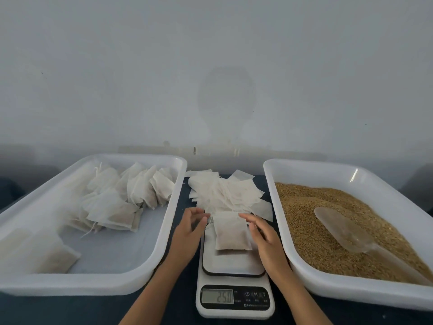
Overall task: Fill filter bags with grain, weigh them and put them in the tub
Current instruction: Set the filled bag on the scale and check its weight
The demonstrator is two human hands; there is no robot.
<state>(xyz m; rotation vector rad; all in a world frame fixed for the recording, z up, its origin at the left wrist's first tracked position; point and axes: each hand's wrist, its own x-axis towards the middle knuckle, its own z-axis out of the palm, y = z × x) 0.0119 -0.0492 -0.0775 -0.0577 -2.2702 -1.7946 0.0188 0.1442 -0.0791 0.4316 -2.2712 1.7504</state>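
At frame left, the tub (164, 221) is holding filled bags (112, 207); at right, the tray (276, 184) is holding grain (304, 231) and a scoop (339, 228) — both hands, left hand (188, 231) and right hand (264, 240), are hovering slack-fingered, gripping nothing, beside the bag (230, 233) on the scale (234, 301).

Two tubs, one scale, one scoop, one filled bag being weighed

One scale (234, 277) carries one filled bag (230, 232). Left of the scale is one white tub (93, 283) with roughly a dozen or more filled bags (112, 207), too overlapped to count exactly. Right of the scale is one tub of grain (328, 292) holding one scoop (346, 231). Behind the scale lies one heap of empty bags (225, 191), uncountable.
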